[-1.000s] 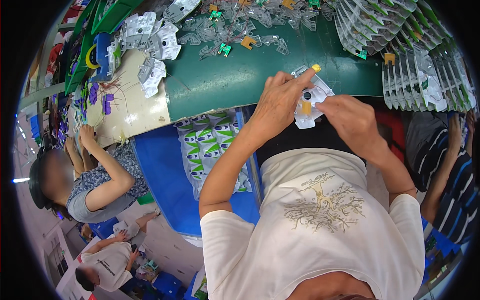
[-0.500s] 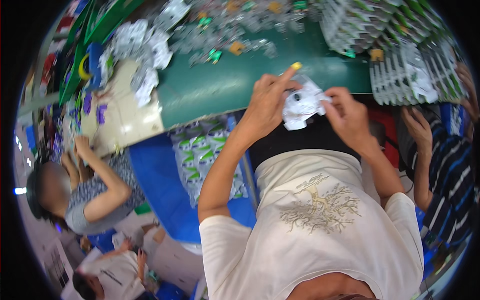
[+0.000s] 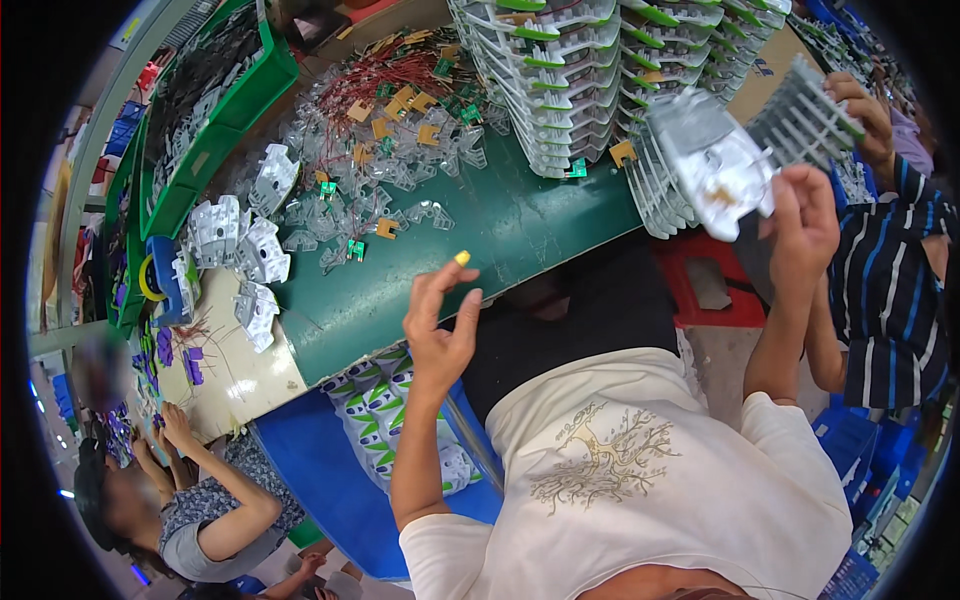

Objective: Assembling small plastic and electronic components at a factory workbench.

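Fingers of our left hand (image 3: 440, 325) are spread loosely and hold nothing; a small yellow piece (image 3: 462, 258) sits at the tip of the raised forefinger, and whether it is a cap or a part we cannot tell. This hand hangs over the near edge of the green table (image 3: 520, 225), not touching it. Our right hand (image 3: 805, 225) is raised to the right, its fingers closed on the edge of a clear plastic blister tray (image 3: 712, 160), which is tilted in the air in front of the stacked trays. Beyond, on the table, we note loose clear tray shells (image 3: 400, 175) mixed with small orange and green parts and red wiring (image 3: 385, 75). Tall stacks of trays (image 3: 580, 70) stand at the far right. Green bins (image 3: 215, 120) line the far left. A co-worker in a striped shirt (image 3: 890, 290) stands to our right.
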